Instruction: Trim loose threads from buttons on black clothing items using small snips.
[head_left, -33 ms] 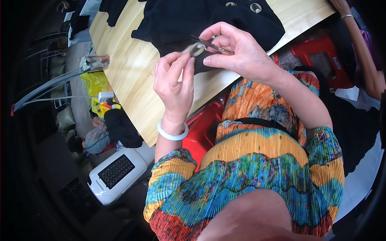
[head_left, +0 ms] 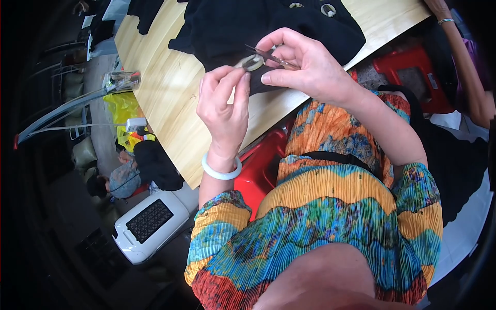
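While the left hand [head_left: 225, 106] pinches a large pale round button [head_left: 253, 62] between thumb and forefinger, it lifts it just clear of the black garment [head_left: 289, 28], seemingly so that the threads under it are exposed. The right hand [head_left: 310, 67] closes its fingers around a small pair of dark thread snips [head_left: 268, 56], whose thin blades point at the button's edge and look to touch or nearly touch it; holding the tool that close to the fingertips suggests fine trimming work. A pale bangle [head_left: 221, 170] sits on the left wrist. The garment lies spread over the near corner of the light wooden counter [head_left: 170, 98], which keeps the cloth flat and its weight off the hands; two more pale buttons [head_left: 327, 9] show farther up the cloth. Beyond the counter's left edge stand a clear plastic box [head_left: 121, 80] and yellow bags [head_left: 121, 108], and a white machine with a dark grille [head_left: 150, 222] rests on the floor. A red stool [head_left: 258, 165] stands under the counter.
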The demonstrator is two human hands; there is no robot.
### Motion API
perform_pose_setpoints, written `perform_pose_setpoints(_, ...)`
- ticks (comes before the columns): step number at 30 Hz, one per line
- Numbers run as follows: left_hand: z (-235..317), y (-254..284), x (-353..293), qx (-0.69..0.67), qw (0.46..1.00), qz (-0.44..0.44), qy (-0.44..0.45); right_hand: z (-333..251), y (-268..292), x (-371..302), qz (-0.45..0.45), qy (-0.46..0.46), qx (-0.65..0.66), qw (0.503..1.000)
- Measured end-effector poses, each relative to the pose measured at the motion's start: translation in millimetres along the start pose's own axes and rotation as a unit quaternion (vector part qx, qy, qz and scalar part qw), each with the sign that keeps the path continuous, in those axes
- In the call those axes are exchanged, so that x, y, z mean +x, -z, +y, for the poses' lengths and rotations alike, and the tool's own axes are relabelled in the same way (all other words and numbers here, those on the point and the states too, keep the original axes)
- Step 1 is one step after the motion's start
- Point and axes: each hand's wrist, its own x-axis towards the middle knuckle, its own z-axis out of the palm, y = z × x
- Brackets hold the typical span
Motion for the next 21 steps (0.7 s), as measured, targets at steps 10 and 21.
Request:
perform_pose_setpoints(10, 10.2, 20.3, 21.6, -0.202, 0.951, -0.138, 0.187, 1.2, 8.9, 0.5, -0.025, -0.057, 0.063, 0.996)
perform_pose_setpoints(21, 4.2, 25.8, 30.8, -0.494, 0.748, -0.182, 0.404, -13.5, -0.6, -26.0, 0.127, 0.097, -0.197, 0.967)
